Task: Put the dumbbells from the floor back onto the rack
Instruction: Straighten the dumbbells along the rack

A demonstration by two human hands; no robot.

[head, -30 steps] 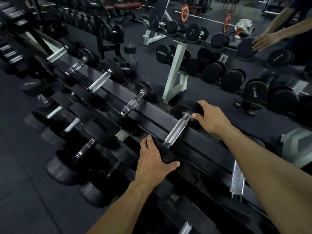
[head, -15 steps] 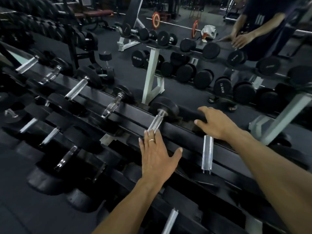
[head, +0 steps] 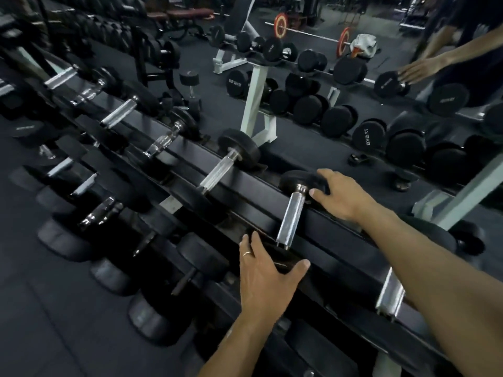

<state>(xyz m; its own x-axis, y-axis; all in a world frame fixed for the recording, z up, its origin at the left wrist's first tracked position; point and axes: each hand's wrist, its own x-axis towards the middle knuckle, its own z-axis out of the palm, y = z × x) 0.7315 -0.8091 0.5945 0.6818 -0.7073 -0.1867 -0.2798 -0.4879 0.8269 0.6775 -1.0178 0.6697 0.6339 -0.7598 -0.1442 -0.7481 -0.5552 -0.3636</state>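
The dumbbell (head: 292,216) lies on the rack (head: 334,235) at centre frame, left hand (head: 265,270) spread over its near head, right hand (head: 339,195) curled round the far one, apparently seating it before letting go.

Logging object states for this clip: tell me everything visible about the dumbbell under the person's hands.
The dumbbell has a knurled silvery metal handle and round black heads. It lies across the top tier of the rack. The right hand curls over the far head; the left hand rests on the near head, largely hiding it.
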